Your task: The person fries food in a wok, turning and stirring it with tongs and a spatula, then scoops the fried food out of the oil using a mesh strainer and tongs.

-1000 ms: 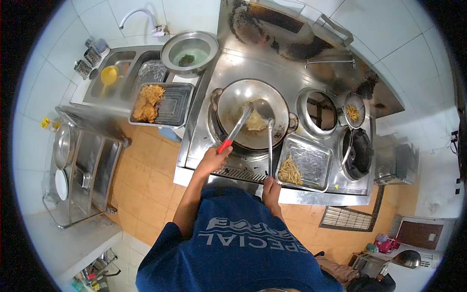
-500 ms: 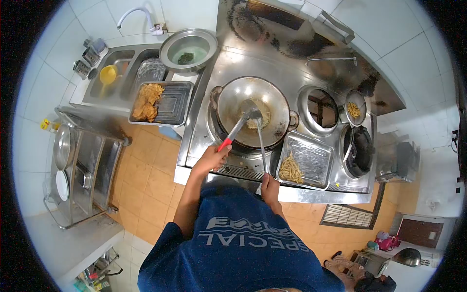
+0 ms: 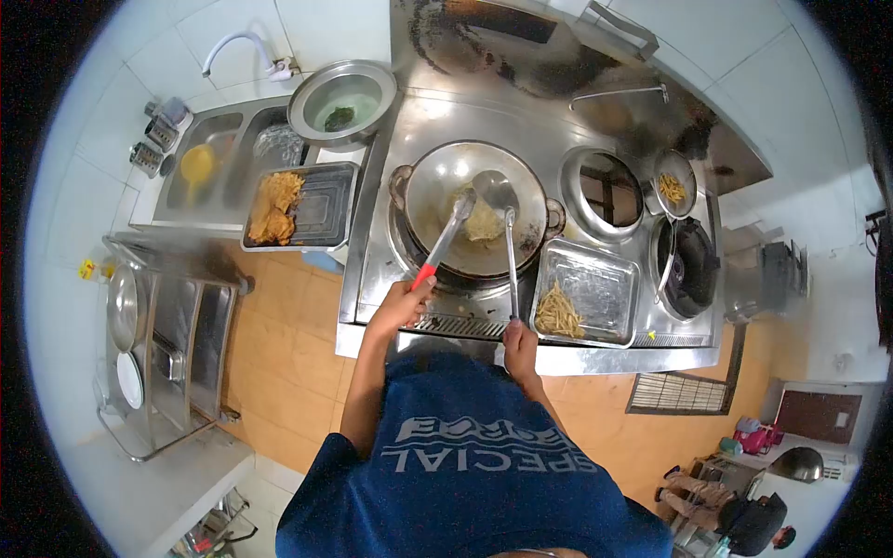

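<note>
My left hand [image 3: 406,305] is closed around the red handle of what look like metal tongs [image 3: 449,232], whose tip reaches into the wok. In my right hand [image 3: 519,346] I grip the handle of a ladle [image 3: 497,191]; its round bowl is over the inside of the wok, near the tongs' tip. The large two-handled wok [image 3: 430,172] sits on the left burner. A pale yellowish piece of food [image 3: 482,225] lies in its bottom, partly behind the tools.
Right of the wok, a metal tray [image 3: 605,279] holds pale fried strips [image 3: 559,312]. A strainer [image 3: 686,163] with more strips rests near the right burners. At left are a tray [image 3: 326,209] of browned fried pieces [image 3: 276,206], a metal basin [image 3: 386,88] and sinks. A person [image 3: 744,521] is in the background.
The ladle's bowl has moved away from my body and now shows apart from the tongs' tip, uncovering more of the pale food. The camera view has shifted slightly.
</note>
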A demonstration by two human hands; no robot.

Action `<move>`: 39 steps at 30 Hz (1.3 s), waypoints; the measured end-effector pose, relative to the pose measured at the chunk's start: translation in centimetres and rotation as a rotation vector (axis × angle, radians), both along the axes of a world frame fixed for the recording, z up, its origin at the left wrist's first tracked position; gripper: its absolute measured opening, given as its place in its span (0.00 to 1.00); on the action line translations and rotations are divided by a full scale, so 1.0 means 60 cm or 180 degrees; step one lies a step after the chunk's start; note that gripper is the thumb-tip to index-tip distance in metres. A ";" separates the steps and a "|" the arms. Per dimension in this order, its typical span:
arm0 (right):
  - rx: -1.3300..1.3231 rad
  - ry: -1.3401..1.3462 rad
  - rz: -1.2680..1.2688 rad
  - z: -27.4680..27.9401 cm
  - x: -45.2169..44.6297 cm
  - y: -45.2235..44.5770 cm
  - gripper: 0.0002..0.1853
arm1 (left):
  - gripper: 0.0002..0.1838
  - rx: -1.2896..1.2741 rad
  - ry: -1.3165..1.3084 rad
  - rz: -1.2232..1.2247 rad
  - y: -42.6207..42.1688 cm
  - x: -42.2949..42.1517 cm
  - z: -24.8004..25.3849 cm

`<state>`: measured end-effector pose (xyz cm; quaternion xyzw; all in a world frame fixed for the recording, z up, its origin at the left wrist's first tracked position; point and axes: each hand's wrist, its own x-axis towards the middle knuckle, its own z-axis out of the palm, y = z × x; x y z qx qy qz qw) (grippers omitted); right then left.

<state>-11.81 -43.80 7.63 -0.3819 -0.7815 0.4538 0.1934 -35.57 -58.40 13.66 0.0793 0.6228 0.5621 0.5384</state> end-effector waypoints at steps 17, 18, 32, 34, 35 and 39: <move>0.0257 -0.0244 0.0021 -0.001 0.004 0.008 0.25 | 0.24 -0.0100 -0.0081 0.0104 0.011 0.006 0.012; 0.0321 -0.0234 0.0018 -0.001 0.002 0.007 0.25 | 0.24 -0.0099 -0.0076 0.0082 0.012 0.006 0.009; 0.0354 -0.0057 -0.0015 -0.008 0.001 0.009 0.23 | 0.26 -0.0611 0.2665 -0.0195 0.009 0.013 0.014; 0.0351 -0.0125 0.0054 -0.005 0.001 0.010 0.23 | 0.26 -0.0924 0.2842 -0.0274 0.008 0.020 0.050; 0.0310 -0.0164 -0.0015 -0.002 0.001 0.010 0.23 | 0.26 -0.1237 0.3023 -0.0366 0.008 0.023 0.063; 0.0099 -0.0202 -0.0046 -0.010 0.006 0.011 0.24 | 0.25 -0.1295 0.3049 -0.0269 0.006 0.027 0.068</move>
